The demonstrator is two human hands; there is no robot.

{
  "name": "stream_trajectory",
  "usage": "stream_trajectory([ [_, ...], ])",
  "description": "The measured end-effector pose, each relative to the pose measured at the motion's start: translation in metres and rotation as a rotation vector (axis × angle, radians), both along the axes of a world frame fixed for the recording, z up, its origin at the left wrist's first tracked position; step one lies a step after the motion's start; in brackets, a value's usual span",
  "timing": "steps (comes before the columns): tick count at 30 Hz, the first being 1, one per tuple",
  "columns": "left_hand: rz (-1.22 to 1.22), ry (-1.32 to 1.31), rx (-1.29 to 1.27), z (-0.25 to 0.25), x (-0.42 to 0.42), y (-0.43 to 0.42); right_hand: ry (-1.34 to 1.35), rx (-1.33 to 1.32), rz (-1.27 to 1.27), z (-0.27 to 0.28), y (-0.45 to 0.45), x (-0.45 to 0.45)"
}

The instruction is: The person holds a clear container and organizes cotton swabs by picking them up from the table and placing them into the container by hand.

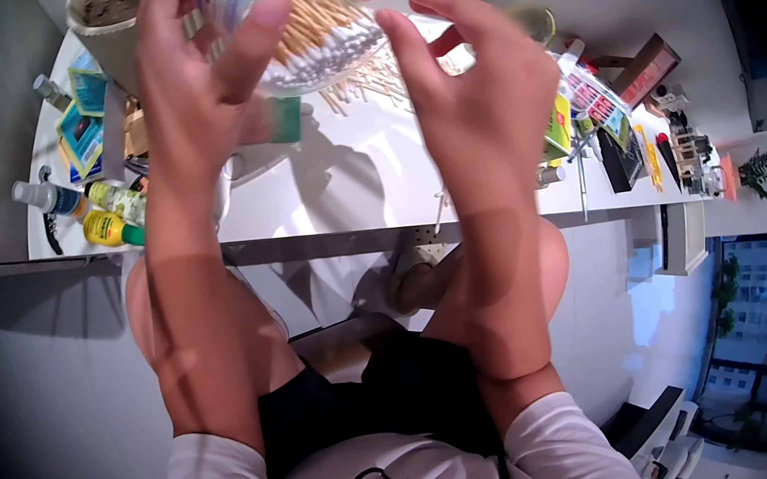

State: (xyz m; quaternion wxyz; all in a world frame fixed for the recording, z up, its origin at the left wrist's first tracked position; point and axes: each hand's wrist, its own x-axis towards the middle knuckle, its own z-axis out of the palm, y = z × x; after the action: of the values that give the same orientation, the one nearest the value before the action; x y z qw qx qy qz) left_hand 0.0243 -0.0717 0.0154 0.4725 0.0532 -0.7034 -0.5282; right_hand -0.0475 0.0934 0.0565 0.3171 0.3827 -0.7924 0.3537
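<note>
A clear plastic container (315, 73) of cotton swabs (318, 32) is held up over the white table, tilted, with a blue-and-white label on its left part. My left hand (197, 63) grips its left side, thumb across the front. At the right side is my right hand (480, 56), its thumb by the container's edge and one fingertip showing behind the clear wall. Below and behind the container, loose cotton swabs (368, 85) lie spread on the table. Near my left wrist is a small green item (285, 120), partly hidden. The container's upper part is blurred.
The white table (344, 185) has its front edge above my knees. Bottles, including a yellow one with a green cap (110, 229), stand at left below a large pot (106, 37). Boxes and small items, including a reddish box (647, 70), crowd the right. An open drawer (683, 238) juts out.
</note>
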Motion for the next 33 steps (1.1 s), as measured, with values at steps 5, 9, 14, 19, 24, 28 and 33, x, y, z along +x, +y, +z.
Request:
stream_trajectory([
  [5,-0.013,-0.023,0.005,-0.001,0.0,-0.002,-0.202,-0.163,-0.079,0.008,0.014,-0.005],
  [9,-0.002,-0.019,0.024,-0.001,0.0,0.0,-0.361,-0.054,-0.069,-0.013,0.023,-0.023],
  [14,0.028,-0.035,0.024,0.0,0.001,-0.002,-0.63,0.301,0.02,-0.085,0.007,-0.031],
  [19,0.025,-0.042,0.027,0.001,0.001,-0.004,-0.527,0.419,-0.046,-0.119,-0.011,-0.023],
  [24,0.017,-0.033,0.013,0.002,0.002,-0.004,-0.369,0.464,-0.025,-0.135,-0.012,-0.025],
  [28,0.007,-0.024,0.015,0.003,0.001,-0.003,-0.372,0.613,-0.137,-0.122,-0.005,-0.028],
  [33,0.006,-0.044,0.014,0.002,0.003,-0.005,-0.425,0.248,-0.192,-0.036,0.029,-0.046],
])
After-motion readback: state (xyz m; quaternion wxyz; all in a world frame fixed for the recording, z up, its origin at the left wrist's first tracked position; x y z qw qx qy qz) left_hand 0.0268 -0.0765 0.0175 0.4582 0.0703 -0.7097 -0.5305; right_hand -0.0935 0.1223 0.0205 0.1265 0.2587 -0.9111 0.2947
